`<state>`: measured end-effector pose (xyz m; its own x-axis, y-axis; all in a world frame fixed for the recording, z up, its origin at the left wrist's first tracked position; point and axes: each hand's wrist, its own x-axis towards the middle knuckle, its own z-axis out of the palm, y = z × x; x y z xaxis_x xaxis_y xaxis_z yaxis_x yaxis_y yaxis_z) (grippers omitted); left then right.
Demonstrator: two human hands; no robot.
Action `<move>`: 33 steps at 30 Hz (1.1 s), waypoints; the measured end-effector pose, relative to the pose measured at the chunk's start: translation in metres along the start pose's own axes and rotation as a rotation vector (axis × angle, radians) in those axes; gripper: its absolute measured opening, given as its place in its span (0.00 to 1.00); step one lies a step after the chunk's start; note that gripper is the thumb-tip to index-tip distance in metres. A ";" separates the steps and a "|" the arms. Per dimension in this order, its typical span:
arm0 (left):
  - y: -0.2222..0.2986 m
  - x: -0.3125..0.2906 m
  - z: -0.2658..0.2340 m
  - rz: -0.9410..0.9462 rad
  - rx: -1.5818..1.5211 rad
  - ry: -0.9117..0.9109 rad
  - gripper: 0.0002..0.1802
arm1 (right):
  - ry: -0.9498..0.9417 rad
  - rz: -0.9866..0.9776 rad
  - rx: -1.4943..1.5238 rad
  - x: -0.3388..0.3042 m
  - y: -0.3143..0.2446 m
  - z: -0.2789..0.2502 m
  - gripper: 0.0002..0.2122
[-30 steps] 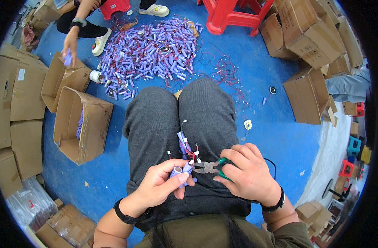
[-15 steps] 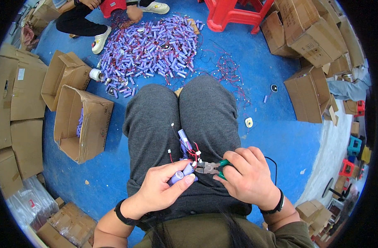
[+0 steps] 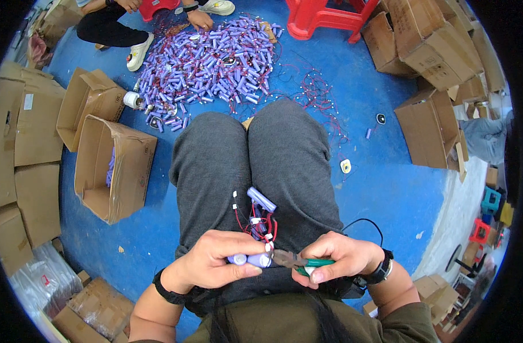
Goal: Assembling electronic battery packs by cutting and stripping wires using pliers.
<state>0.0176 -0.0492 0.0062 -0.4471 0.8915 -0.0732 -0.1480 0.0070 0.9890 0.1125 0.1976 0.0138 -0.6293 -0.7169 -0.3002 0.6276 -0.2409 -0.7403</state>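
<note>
Gripping a purple battery pack (image 3: 251,259) over the lap, left hand (image 3: 215,264) fingers closed around it, red wires (image 3: 261,223) trailing up; right hand (image 3: 341,260) clamped on green-handled pliers (image 3: 298,262), tips touching pack end; open cardboard box (image 3: 113,168) left, purple cell pile (image 3: 210,57) ahead on blue floor (image 3: 381,188)

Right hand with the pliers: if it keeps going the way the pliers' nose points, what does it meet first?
Probably the purple cells pinched in the left hand; the pliers in the right hand point left, their nose already beside them.
</note>
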 end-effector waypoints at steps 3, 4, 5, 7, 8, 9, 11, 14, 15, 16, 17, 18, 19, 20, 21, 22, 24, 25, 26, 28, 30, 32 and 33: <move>0.001 -0.002 0.004 -0.213 -0.146 0.162 0.15 | 0.218 -0.076 -0.098 -0.001 -0.001 -0.002 0.13; -0.002 -0.004 0.007 -0.272 -0.335 0.221 0.16 | 0.279 -0.037 -0.320 -0.001 -0.006 -0.004 0.12; -0.006 -0.003 0.009 -0.226 -0.334 0.212 0.15 | 0.360 -0.021 -0.562 -0.001 -0.007 -0.004 0.11; -0.007 -0.002 0.010 -0.279 -0.469 0.237 0.16 | 0.440 -0.006 -0.804 -0.002 -0.011 0.000 0.11; -0.007 -0.001 0.010 -0.332 -0.605 0.265 0.17 | 0.550 -0.073 -1.037 -0.002 -0.014 0.003 0.11; -0.007 0.000 0.011 -0.351 -0.621 0.308 0.18 | 0.659 -0.145 -1.269 -0.003 -0.016 0.005 0.11; -0.007 0.002 0.011 -0.355 -0.707 0.342 0.18 | 0.640 -0.167 -1.244 -0.007 -0.022 0.009 0.12; -0.005 0.009 0.014 -0.369 -0.739 0.399 0.18 | 0.555 -0.161 -1.255 -0.006 -0.026 0.014 0.12; -0.008 0.009 0.015 -0.357 -0.748 0.423 0.18 | 0.518 -0.149 -1.242 -0.004 -0.023 0.013 0.12; -0.010 0.009 0.017 -0.346 -0.757 0.447 0.18 | 0.481 -0.136 -1.229 -0.002 -0.021 0.014 0.12; -0.009 0.009 0.018 -0.346 -0.757 0.449 0.18 | 0.486 -0.103 -1.247 -0.001 -0.022 0.015 0.13; -0.007 0.010 0.019 -0.323 -0.798 0.452 0.18 | 0.483 -0.104 -1.246 0.000 -0.022 0.015 0.13; -0.006 0.010 0.020 -0.299 -0.840 0.455 0.18 | 0.499 -0.113 -1.260 0.001 -0.022 0.015 0.13; -0.006 0.011 0.020 -0.299 -0.839 0.456 0.18 | 0.517 -0.122 -1.275 0.002 -0.023 0.016 0.13; -0.005 0.011 0.020 -0.313 -0.843 0.442 0.18 | 0.516 -0.123 -1.275 0.003 -0.023 0.016 0.13; -0.005 0.011 0.020 -0.326 -0.848 0.428 0.17 | 0.504 -0.148 -1.264 0.004 -0.023 0.016 0.13; -0.005 0.012 0.022 -0.319 -0.864 0.430 0.16 | 0.494 -0.169 -1.257 0.005 -0.023 0.016 0.13; -0.005 0.013 0.023 -0.342 -0.889 0.436 0.15 | 0.501 -0.199 -1.294 0.006 -0.022 0.017 0.13; -0.004 0.013 0.023 -0.366 -0.912 0.444 0.14 | 0.507 -0.232 -1.330 0.007 -0.022 0.017 0.13; -0.003 0.015 0.023 -0.374 -0.963 0.447 0.14 | 0.553 -0.243 -1.386 0.008 -0.022 0.019 0.13; -0.003 0.015 0.022 -0.383 -1.015 0.453 0.13 | 0.596 -0.254 -1.441 0.008 -0.022 0.020 0.13; -0.004 0.015 0.022 -0.371 -1.028 0.426 0.12 | 0.672 -0.233 -1.477 0.006 -0.022 0.020 0.13; -0.004 0.016 0.022 -0.371 -1.027 0.426 0.12 | 0.677 -0.209 -1.475 0.005 -0.022 0.019 0.13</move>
<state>0.0309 -0.0252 0.0042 -0.4570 0.6868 -0.5651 -0.8873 -0.3079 0.3434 0.1040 0.1865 0.0404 -0.9659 -0.2577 -0.0264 -0.1950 0.7904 -0.5807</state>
